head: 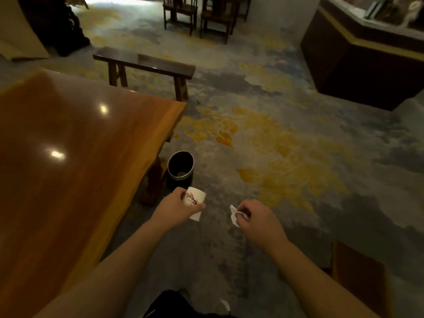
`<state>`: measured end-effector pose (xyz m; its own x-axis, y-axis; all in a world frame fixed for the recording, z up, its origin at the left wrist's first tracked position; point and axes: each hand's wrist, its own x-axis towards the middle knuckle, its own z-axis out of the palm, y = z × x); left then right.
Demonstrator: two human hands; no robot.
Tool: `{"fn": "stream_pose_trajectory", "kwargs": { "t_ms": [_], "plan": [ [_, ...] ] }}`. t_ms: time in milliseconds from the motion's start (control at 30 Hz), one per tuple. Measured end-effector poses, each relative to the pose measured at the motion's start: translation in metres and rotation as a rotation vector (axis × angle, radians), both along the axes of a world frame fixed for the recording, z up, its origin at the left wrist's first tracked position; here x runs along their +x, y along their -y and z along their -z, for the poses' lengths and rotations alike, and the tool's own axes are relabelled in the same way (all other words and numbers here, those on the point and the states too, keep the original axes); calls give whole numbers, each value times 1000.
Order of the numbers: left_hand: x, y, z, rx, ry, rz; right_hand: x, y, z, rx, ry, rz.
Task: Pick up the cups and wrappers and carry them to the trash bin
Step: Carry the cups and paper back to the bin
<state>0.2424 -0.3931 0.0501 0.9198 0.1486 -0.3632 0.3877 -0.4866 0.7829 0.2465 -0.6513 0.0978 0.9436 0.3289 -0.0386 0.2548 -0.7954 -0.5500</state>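
A person stands over a patterned carpet with both arms out, rubbish in each hand and the trash bin (180,169) on the floor just beyond the fingertips. The left hand (175,208) has its fingers wrapped around a white paper cup (195,203) printed with a red blossom design — the cup lies tilted on its side in the grip, its rim toward the bin's open mouth, apparently ready to be let go. The right hand (254,218) is closed, fingers curled together and pinching a crumpled white wrapper (234,215) that pokes out past the knuckles on the thumb side. Neither item is over the bin yet; the cup is nearer, close behind its rim, while the wrapper sits off to the right of it. The bin stands beside the leg of a polished wooden table (68,145) — an easy reach, by the look of it. A small white scrap (225,304) lies on the carpet well behind both wrists.
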Motion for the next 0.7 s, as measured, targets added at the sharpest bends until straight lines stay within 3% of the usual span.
{"fn": "stream_pose_trajectory", "kwargs": {
  "t_ms": [500, 700],
  "plan": [
    [214, -32, 60, 73, -217, -413, 312, -60, 85, 72, -122, -243],
    [286, -24, 90, -7, -392, -627, 430, -72, 127, 22, -330, -300]
  ]
}}
